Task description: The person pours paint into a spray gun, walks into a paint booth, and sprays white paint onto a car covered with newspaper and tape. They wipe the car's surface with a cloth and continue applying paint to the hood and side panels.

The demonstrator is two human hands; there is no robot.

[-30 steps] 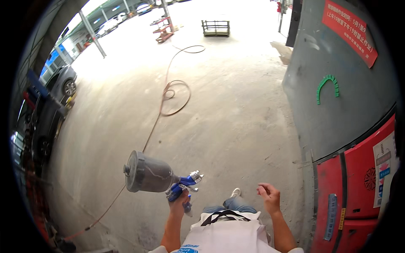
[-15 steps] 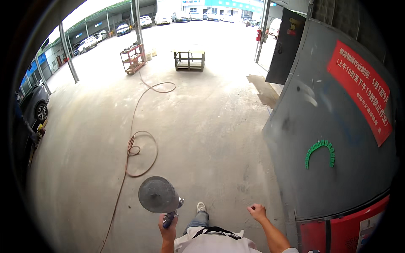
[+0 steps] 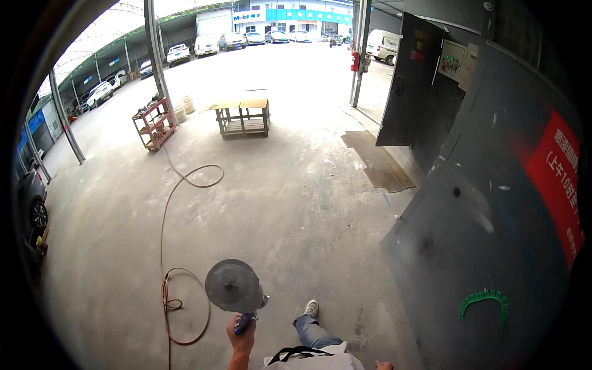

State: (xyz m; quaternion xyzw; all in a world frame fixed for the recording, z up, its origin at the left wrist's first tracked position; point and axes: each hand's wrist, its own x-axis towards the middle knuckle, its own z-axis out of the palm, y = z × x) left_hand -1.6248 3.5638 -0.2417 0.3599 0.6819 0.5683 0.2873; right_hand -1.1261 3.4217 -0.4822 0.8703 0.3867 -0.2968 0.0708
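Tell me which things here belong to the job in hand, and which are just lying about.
Seemingly in use:
grey-cupped spray gun, gripped by the left hand

Seemingly just around:
brown hose, looped on the floor; no link to the spray gun visible
red cart
slatted stand
green arched strip on the grey wall

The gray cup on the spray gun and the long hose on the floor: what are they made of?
The gray cup looks like dull plastic, without metallic shine, but I can't be sure. The hose seems matte rubber or soft plastic, because it bends in smooth loops.
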